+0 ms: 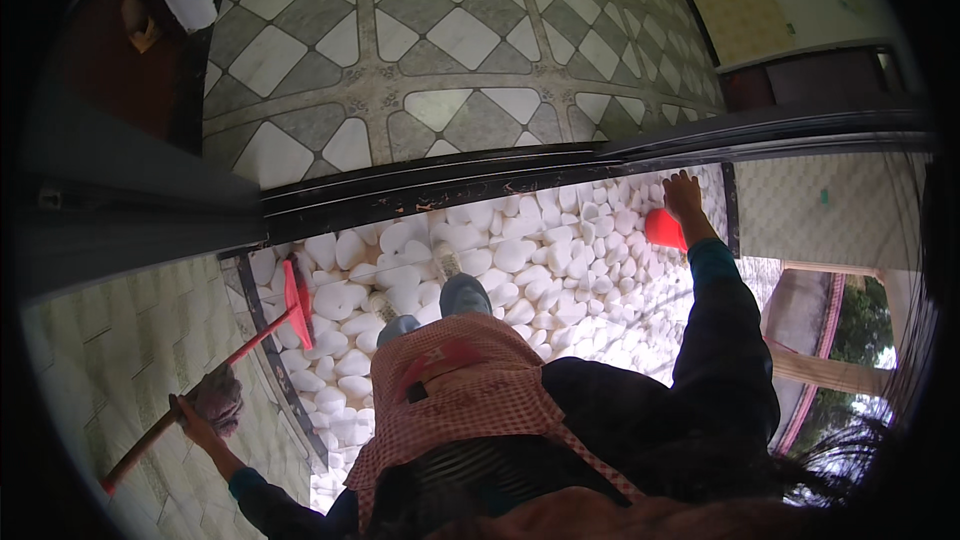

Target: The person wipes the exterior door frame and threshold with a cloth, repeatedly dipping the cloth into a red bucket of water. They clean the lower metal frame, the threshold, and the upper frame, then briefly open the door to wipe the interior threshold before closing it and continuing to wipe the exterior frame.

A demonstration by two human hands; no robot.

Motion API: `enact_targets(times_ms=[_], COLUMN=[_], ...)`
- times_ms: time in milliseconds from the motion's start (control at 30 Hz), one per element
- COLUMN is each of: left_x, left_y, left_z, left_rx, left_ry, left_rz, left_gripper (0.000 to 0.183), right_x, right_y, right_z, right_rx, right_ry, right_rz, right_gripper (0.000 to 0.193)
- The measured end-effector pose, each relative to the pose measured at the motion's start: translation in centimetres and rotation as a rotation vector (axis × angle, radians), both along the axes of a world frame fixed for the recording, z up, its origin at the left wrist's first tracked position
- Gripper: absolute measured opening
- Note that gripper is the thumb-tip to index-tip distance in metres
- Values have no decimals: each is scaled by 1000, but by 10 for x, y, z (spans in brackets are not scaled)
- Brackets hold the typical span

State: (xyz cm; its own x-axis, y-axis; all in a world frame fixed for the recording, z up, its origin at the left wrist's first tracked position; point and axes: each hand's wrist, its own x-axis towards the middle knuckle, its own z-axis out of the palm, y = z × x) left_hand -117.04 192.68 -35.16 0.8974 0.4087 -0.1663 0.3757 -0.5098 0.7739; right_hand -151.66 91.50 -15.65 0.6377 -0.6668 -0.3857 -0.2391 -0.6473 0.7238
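Note:
My left hand (195, 423) is wrapped round the brown and red pole of a long-handled tool with a narrow red head (297, 304); whether it is a broom or a squeegee I cannot tell. A crumpled greyish-purple cloth (219, 402) hangs against the pole beside this hand. Stretched far forward, my right hand (682, 197) has its fingers extended near the sliding door's lower frame (640, 145), and I see nothing held in it. Just below its wrist is a red container (664, 229), partly hidden by my arm.
Underfoot lies a floor patterned with white pebbles (515, 255). A dark raised door track (430, 192) separates it from the grey and white tiled room floor (430, 50). Tiled walls stand on both sides, with a dark door panel (120, 180) at the left.

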Motion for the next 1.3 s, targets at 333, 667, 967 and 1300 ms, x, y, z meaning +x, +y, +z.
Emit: enact_targets(times_ms=[333, 667, 967, 1300], left_x=[-53, -122, -135, -150], left_y=[-79, -239, -569, -813], left_z=[33, -3, 36, 65], left_rx=[147, 112, 0, -416], left_ry=[409, 570, 447, 490], left_rz=[75, -441, -705, -819], left_gripper=[63, 61, 52, 34], right_x=[-56, -70, -86, -113], right_y=[-40, -244, -422, -436], right_z=[54, 35, 12, 12], right_rx=[-136, -255, -235, -165], right_ry=[10, -130, -24, -105], right_rz=[-183, 117, 152, 333], right_gripper=[18, 22, 39, 63])
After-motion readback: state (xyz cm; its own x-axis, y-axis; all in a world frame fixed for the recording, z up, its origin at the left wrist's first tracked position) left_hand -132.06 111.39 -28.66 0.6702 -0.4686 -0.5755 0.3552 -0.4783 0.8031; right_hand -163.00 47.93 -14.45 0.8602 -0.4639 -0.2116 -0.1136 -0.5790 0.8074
